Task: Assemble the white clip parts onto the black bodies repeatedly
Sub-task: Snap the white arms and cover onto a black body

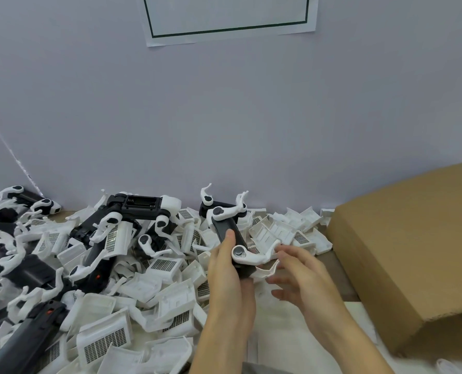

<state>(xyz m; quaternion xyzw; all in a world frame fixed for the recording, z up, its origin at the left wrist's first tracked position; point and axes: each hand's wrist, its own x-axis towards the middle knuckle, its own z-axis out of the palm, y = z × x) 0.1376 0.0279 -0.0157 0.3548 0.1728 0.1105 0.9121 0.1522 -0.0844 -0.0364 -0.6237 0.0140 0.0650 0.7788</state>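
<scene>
My left hand (226,268) grips a long black body (228,230) that points away from me, thumb laid along its top. A white clip arm (226,213) sits at its far end, and another white clip arm (247,256) with a grey round pivot lies across its near end. My right hand (301,273) is just right of that near clip, fingers spread and relaxed; its fingertips are at the clip's curved tail (267,271), and I cannot tell whether they touch it.
A heap of white grilled clip parts (103,338) and black bodies with white arms (138,209) covers the table to the left and behind my hands. A large brown cardboard box (408,252) stands at the right. A pale wall rises directly behind.
</scene>
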